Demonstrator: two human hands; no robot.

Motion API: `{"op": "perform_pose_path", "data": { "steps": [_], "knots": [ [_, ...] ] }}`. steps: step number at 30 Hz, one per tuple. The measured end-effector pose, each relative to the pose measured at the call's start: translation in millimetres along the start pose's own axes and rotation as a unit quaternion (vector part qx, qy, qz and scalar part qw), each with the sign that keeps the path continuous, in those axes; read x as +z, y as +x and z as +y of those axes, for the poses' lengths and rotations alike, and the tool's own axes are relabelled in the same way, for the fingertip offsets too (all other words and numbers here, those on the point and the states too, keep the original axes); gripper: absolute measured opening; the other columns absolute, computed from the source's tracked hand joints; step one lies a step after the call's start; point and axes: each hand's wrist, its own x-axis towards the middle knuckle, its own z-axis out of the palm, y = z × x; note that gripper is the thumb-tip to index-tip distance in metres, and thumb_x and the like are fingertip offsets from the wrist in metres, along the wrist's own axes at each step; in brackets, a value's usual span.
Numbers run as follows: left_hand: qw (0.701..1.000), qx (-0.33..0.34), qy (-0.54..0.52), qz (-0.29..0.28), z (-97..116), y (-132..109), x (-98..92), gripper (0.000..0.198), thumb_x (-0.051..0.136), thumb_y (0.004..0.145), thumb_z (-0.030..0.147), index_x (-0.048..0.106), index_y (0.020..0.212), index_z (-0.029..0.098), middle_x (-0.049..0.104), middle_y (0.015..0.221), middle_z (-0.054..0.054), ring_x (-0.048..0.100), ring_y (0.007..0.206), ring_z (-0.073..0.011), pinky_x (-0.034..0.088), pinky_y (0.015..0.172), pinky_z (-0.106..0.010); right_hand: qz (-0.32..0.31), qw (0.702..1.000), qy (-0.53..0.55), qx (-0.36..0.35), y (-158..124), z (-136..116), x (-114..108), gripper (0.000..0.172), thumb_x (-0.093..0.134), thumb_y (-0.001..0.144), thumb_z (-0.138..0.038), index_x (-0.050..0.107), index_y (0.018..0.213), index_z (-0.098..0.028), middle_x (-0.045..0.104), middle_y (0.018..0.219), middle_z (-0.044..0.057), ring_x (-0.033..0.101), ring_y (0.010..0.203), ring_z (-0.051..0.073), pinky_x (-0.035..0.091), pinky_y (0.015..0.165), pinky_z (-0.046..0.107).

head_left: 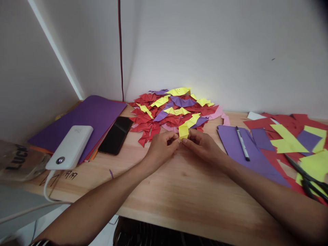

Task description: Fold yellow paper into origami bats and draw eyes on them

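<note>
A small yellow piece of folded paper (183,131) is held upright between my two hands, near the middle of the wooden table. My left hand (164,145) pinches its lower left edge with thumb and fingers. On the other side, my right hand (201,143) grips the lower right corner the same way. Just beyond them lies a heap of folded paper bats (176,111) in red, yellow and purple, some with small drawn eyes. The lower edge of the yellow paper is partly hidden by my fingertips.
Purple sheets (84,118) lie at left under a white power bank (70,147) with a cable, beside a black phone (116,135). To the right, a pen (242,143) rests on purple paper (227,140), near colored scraps (289,138) and black scissors (304,176). A wall (217,51) stands behind.
</note>
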Motion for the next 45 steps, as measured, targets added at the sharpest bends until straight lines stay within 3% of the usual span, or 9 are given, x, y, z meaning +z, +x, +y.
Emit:
{"op": "perform_pose_path", "data": {
  "steps": [5, 12, 22, 33, 45],
  "knots": [
    [1.0, -0.01, -0.01, 0.003, -0.4, 0.7, -0.3, 0.015, 0.054, 0.081, 0.025, 0.055, 0.069, 0.016, 0.059, 0.06, 0.001, 0.054, 0.046, -0.0078, 0.041, 0.046, -0.018, 0.03, 0.999, 0.031, 0.021, -1.2, -2.0, 2.9, 0.019, 0.056, 0.086, -0.038, 0.049, 0.08, -0.022, 0.048, 0.067, -0.003, 0.044, 0.06, 0.013, 0.035, 0.054, 0.027],
    [0.999, -0.003, -0.046, 0.01, -5.1, 1.7, 0.6, 0.016, 0.055, 0.082, 0.026, 0.055, 0.07, 0.015, 0.058, 0.059, 0.002, 0.054, 0.044, -0.0065, 0.041, 0.044, -0.017, 0.078, 0.992, 0.103, 0.011, -0.9, -4.5, 4.0, 0.018, 0.061, 0.083, -0.03, 0.046, 0.088, -0.023, 0.05, 0.078, -0.002, 0.047, 0.065, 0.012, 0.036, 0.055, 0.025],
    [0.978, -0.064, -0.196, -0.02, 4.9, 3.9, -0.5, 0.021, 0.052, 0.082, 0.024, 0.058, 0.067, 0.011, 0.063, 0.062, -0.003, 0.054, 0.043, -0.0075, 0.041, 0.04, -0.018, 0.095, 0.994, -0.001, -0.063, -5.6, -0.5, 4.6, 0.013, 0.058, 0.087, -0.024, 0.052, 0.098, -0.024, 0.053, 0.088, 0.0, 0.052, 0.074, 0.012, 0.044, 0.067, 0.028],
    [0.976, -0.077, -0.205, -0.003, 7.9, 3.7, -0.7, 0.02, 0.05, 0.081, 0.019, 0.059, 0.066, 0.011, 0.065, 0.064, -0.005, 0.055, 0.043, -0.007, 0.041, 0.04, -0.017, 0.101, 0.99, -0.066, -0.077, -6.4, -6.0, 3.5, 0.006, 0.056, 0.087, -0.024, 0.054, 0.092, -0.022, 0.059, 0.082, 0.0, 0.054, 0.07, 0.013, 0.044, 0.064, 0.028],
    [0.984, -0.044, -0.172, 0.005, 7.0, 4.2, -1.9, 0.017, 0.051, 0.081, 0.021, 0.061, 0.07, 0.012, 0.065, 0.065, -0.003, 0.055, 0.044, -0.0067, 0.042, 0.04, -0.016, 0.123, 0.982, -0.078, -0.121, -6.7, -3.3, 3.8, 0.006, 0.056, 0.088, -0.018, 0.055, 0.091, -0.023, 0.06, 0.084, -0.001, 0.054, 0.071, 0.011, 0.044, 0.065, 0.025]
  ]
}}
